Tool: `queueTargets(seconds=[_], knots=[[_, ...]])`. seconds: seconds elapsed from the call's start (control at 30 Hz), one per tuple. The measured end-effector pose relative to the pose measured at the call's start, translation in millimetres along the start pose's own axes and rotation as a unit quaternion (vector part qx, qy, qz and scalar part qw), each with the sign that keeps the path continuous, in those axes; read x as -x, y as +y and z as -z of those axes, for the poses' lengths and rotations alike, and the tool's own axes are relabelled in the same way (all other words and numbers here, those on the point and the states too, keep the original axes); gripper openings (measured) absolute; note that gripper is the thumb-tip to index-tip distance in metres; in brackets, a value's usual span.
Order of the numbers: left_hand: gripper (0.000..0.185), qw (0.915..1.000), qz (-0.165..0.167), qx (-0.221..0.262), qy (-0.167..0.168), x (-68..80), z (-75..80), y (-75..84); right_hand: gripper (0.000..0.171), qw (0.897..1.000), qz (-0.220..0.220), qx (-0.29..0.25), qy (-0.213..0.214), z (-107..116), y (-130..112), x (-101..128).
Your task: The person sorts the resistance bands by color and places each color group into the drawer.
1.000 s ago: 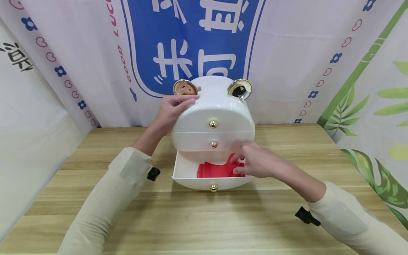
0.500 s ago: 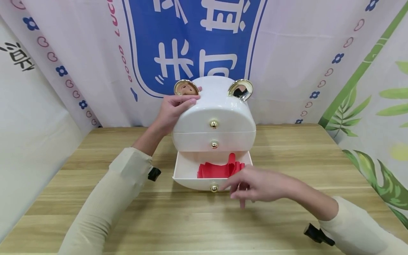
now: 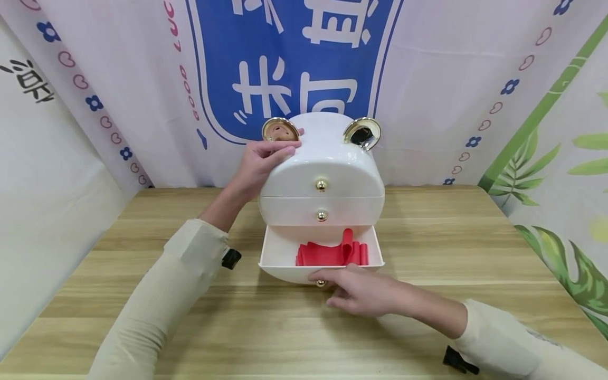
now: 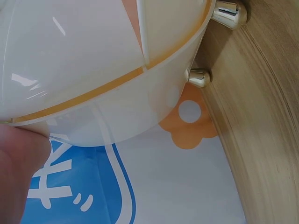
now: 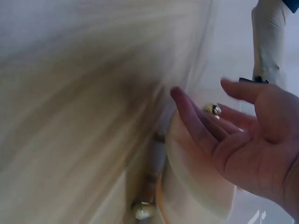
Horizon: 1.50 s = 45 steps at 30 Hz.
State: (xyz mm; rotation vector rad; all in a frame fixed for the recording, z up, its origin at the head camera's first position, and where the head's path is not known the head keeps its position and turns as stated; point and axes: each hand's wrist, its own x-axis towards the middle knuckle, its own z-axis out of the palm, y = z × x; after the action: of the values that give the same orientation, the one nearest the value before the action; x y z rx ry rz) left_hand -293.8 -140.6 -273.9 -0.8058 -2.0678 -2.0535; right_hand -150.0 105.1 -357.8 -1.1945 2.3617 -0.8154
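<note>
A white drawer box (image 3: 328,174) with gold round ears stands on the table, its bottom drawer (image 3: 280,248) pulled out. Inside that drawer lies a red folded strip of soft material (image 3: 323,255). My left hand (image 3: 252,168) holds the box's upper left, thumb in front and fingers around the left ear (image 3: 279,130); in the left wrist view a finger (image 4: 21,163) lies at the box edge. At the drawer front, my right hand (image 3: 366,291) has its index finger across the panel, just above the gold knob (image 3: 321,283). The right wrist view shows this hand's fingers (image 5: 201,126) extended, thumb apart.
Two closed drawers with gold knobs (image 3: 321,185) sit above the pulled-out one. The wooden table (image 3: 228,327) ends at a white printed curtain (image 3: 427,105) behind the box. Black wrist-worn pieces (image 3: 231,259) show beside both sleeves.
My right hand has left the red strip, drawn back out of the drawer, and moved to the knob at its front. The left hand stays at the ear.
</note>
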Motion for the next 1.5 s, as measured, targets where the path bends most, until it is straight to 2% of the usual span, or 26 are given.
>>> queueTargets(seconds=[0.2,0.33,0.53,0.83,1.1,1.5], knots=[[0.02,1.0,-0.005,-0.003,-0.001,0.0,-0.9,1.7,0.027,0.997,0.022,-0.022,0.077,-11,5,-6],[0.021,1.0,-0.003,-0.003,-0.004,0.9,-0.5,1.7,0.022,0.993,0.015,-0.046,0.103,-15,7,-9],[0.021,0.9999,-0.011,-0.007,-0.008,0.5,-0.4,0.0,0.02,0.992,0.011,-0.037,0.12,-16,11,-10],[0.019,1.0,0.002,-0.003,-0.001,-1.1,-1.8,-1.1,0.019,0.99,0.018,0.003,0.143,-9,20,-20],[0.018,0.9998,0.008,-0.013,0.01,-0.6,-3.0,1.0,0.018,0.988,0.02,0.011,0.156,-3,28,-29],[0.017,0.9999,0.014,-0.001,0.01,-1.2,-1.8,2.4,0.023,0.987,0.012,-0.013,0.157,9,40,-43]])
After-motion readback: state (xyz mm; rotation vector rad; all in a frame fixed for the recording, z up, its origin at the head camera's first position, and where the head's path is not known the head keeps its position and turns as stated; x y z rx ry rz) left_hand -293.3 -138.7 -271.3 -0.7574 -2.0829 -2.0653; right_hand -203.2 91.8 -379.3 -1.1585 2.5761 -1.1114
